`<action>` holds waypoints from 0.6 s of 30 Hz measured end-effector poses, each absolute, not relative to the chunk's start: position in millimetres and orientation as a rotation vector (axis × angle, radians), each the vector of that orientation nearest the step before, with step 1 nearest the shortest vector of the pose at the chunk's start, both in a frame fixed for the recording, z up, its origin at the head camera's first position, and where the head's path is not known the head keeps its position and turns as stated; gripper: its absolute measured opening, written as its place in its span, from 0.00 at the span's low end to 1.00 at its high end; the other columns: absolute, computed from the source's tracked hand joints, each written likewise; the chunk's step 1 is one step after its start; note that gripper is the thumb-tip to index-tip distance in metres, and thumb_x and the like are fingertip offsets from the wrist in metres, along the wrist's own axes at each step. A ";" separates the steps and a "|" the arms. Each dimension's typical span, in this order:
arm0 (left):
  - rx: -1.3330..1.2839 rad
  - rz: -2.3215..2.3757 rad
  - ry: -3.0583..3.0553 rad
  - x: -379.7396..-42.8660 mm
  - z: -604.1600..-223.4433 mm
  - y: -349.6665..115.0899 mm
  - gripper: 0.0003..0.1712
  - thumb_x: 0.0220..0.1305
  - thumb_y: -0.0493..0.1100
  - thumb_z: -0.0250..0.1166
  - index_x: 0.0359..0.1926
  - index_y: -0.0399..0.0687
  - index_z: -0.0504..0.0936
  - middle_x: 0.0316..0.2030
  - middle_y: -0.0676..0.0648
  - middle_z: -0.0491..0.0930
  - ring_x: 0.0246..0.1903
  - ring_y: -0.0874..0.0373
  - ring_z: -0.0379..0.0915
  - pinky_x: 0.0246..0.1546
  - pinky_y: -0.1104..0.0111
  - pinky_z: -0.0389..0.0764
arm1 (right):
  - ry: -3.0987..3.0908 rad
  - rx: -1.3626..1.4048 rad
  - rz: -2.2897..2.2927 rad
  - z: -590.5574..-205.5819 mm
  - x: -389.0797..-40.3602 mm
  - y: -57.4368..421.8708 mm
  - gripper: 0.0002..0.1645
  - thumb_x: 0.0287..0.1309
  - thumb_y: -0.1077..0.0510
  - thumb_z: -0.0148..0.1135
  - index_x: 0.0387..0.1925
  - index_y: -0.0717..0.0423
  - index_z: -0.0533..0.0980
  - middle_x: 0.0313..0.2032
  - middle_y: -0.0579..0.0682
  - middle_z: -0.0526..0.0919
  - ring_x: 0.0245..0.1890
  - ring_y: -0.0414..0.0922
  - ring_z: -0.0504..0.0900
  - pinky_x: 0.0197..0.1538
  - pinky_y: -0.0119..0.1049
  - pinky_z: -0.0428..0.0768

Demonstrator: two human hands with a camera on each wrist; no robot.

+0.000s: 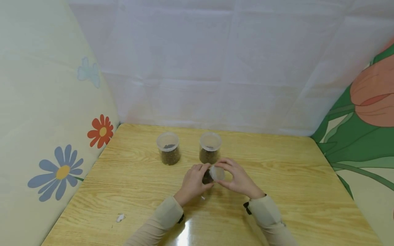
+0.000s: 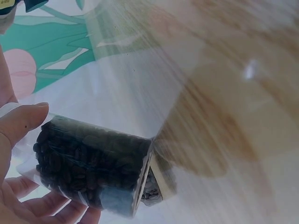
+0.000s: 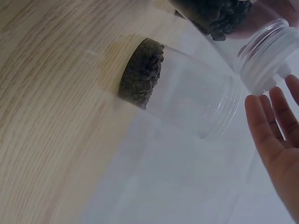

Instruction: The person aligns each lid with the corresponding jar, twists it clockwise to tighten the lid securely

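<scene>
My left hand grips a clear plastic jar of dark coffee beans around its body, with the thumb on one side and the fingers on the other. The jar is tilted, its lidded end toward the right hand. My right hand pinches the translucent lid at its rim between fingers and thumb. In the right wrist view its fingertips touch the lid. Whether the lid is tight or loose cannot be told. Just behind the hands stands another jar, partly filled with dark beans.
A third jar with dark contents stands upright to the left on the wood-grain table. A white patch marks the tabletop at the front left. A white sheet hangs behind the table, with flower-printed cloth at the sides.
</scene>
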State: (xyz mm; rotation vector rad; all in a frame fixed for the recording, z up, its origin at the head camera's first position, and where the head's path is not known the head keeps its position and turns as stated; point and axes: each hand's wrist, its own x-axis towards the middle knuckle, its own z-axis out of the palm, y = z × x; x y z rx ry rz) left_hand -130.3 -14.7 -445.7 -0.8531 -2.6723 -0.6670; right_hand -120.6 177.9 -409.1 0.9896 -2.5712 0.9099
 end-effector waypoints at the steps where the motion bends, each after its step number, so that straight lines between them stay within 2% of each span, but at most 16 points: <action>1: -0.852 -0.666 -2.671 -130.3 -445.4 -14.6 0.36 0.45 0.52 0.73 0.54 0.45 0.71 0.44 0.42 0.76 0.42 0.50 0.73 0.38 0.59 0.77 | -2.580 0.978 0.914 -408.7 -120.2 177.6 0.31 0.37 0.64 0.74 0.49 0.61 0.74 0.48 0.55 0.74 0.49 0.51 0.72 0.46 0.46 0.76; 9: -0.851 -0.648 -2.698 -130.5 -445.1 -13.2 0.36 0.45 0.52 0.72 0.55 0.45 0.71 0.44 0.43 0.76 0.42 0.50 0.73 0.38 0.59 0.77 | -2.653 0.861 0.968 -404.2 -115.2 173.7 0.29 0.42 0.62 0.72 0.50 0.61 0.74 0.50 0.58 0.73 0.47 0.52 0.73 0.39 0.37 0.79; 18: -0.857 -0.645 -2.696 -131.6 -445.8 -13.1 0.36 0.45 0.52 0.72 0.55 0.46 0.71 0.44 0.43 0.76 0.42 0.51 0.73 0.38 0.59 0.77 | -2.727 0.707 1.010 -399.8 -112.6 167.2 0.27 0.45 0.60 0.70 0.49 0.62 0.74 0.47 0.55 0.74 0.44 0.51 0.75 0.39 0.43 0.79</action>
